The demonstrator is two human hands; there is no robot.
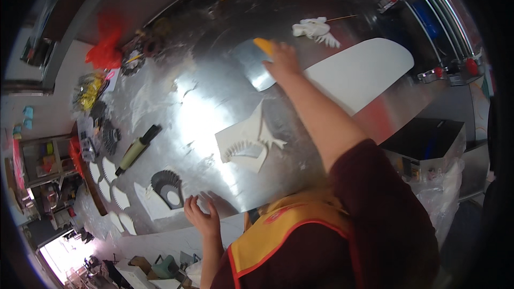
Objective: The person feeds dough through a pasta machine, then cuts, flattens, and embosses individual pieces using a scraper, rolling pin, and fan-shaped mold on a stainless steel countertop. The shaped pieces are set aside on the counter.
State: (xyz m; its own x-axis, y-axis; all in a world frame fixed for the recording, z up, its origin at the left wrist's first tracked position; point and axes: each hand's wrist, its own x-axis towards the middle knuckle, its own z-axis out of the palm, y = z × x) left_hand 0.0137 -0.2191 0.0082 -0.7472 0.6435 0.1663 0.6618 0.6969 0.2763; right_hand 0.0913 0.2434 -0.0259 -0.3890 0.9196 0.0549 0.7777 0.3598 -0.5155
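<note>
On the steel worktop, my right hand [286, 63] grips the yellow handle [263, 45] of a scraper with a broad metal blade [253, 68]. Right beside that hand lies a smooth white sheet [361, 74], rounded at its far end, apparently dough. My left hand [202, 216] holds nothing at the front edge, its fingers apart. Next to it, a dark fan-shaped cutter [165, 182] sits on a white offcut [150, 204]. Between the two hands is a cut white sheet piece [241, 140] with a row of narrow slits and a branched end.
A green roller with black grips [136, 153] rests at left, near several toothed white pieces [120, 197]. Farther back lies a white feathered shape [315, 30] with a thin stick. A metal frame with red knobs [437, 28] stands right. Cutters and a red bag [105, 46] line the left side.
</note>
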